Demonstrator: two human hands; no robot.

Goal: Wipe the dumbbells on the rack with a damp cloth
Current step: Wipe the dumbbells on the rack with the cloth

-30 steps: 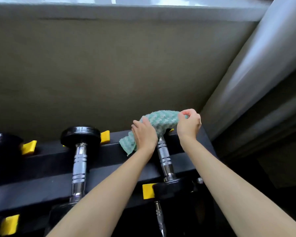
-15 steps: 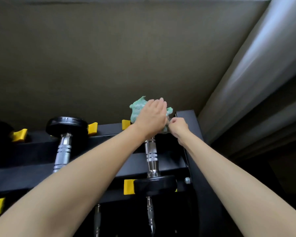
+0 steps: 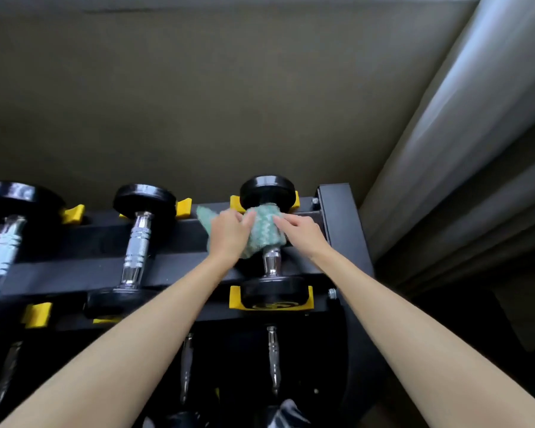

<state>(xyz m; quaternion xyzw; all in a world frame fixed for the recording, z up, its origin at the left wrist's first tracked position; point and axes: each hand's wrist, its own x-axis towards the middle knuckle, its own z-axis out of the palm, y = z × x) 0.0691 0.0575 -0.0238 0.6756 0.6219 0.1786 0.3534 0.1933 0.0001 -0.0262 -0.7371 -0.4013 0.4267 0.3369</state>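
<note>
**Cloth wrapped on the handle of the right dumbbell, both hands on it**

On the far left, the left dumbbell [image 3: 3,242] and then the middle dumbbell [image 3: 138,242] lie across the black rack [image 3: 337,211]. Each one has its heads sitting in yellow cradles [image 3: 184,206]. I think the cradles are there so that the round weights cannot roll sideways. No hand and no cloth touches these two.

Further right, the left hand [image 3: 227,239] has its fingers curled on the green cloth [image 3: 264,234] and holds its left part. A loose corner of the cloth sticks out on the far side of this hand. The cloth is folded around the far part of the handle of the right dumbbell [image 3: 271,264], just under its far head. Probably it is wrapped like this so that it rubs the whole metal bar at once.

The right hand [image 3: 305,234] comes from the other side. Its fingers lie rather straight on the cloth and press it to the handle. Its thumb I cannot see. Both forearms reach forward and slightly inward, so the two hands meet at the cloth from two sides.

The near part of the handle is bare and shiny. To the right of the rack hangs a pale curtain [image 3: 476,134].
</note>
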